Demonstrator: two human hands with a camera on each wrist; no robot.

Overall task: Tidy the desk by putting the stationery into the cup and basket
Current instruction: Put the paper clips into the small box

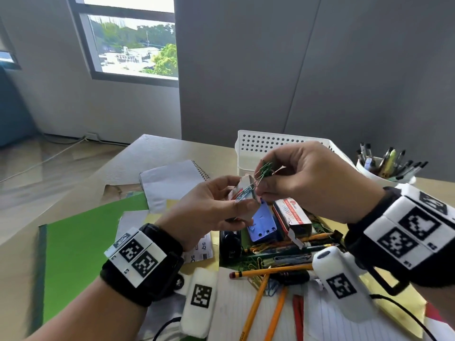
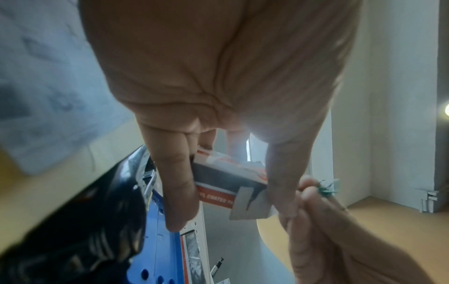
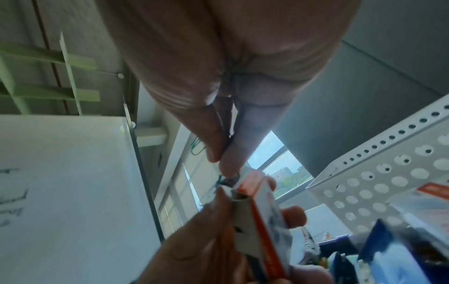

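Note:
My left hand (image 1: 221, 205) grips a small red-and-white paper clip box (image 1: 242, 190) (image 2: 228, 182) (image 3: 257, 207) held above the desk, its end flap open. My right hand (image 1: 307, 178) pinches a bunch of green paper clips (image 1: 264, 169) (image 2: 325, 187) at the box's open end. The white perforated basket (image 1: 261, 143) (image 3: 388, 173) stands behind the hands. A white cup (image 1: 376, 174) holding several pens stands at the back right. Yellow pencils (image 1: 270, 269), loose clips and a second clip box (image 1: 293, 215) lie on the desk below.
A blue hole punch (image 1: 262, 225) and a black item (image 1: 230, 242) lie under my hands. A green folder (image 1: 83, 244) lies at the left, a spiral notebook (image 1: 172, 183) behind it, lined paper (image 1: 246, 311) near the front edge. The grey wall stands close behind the basket.

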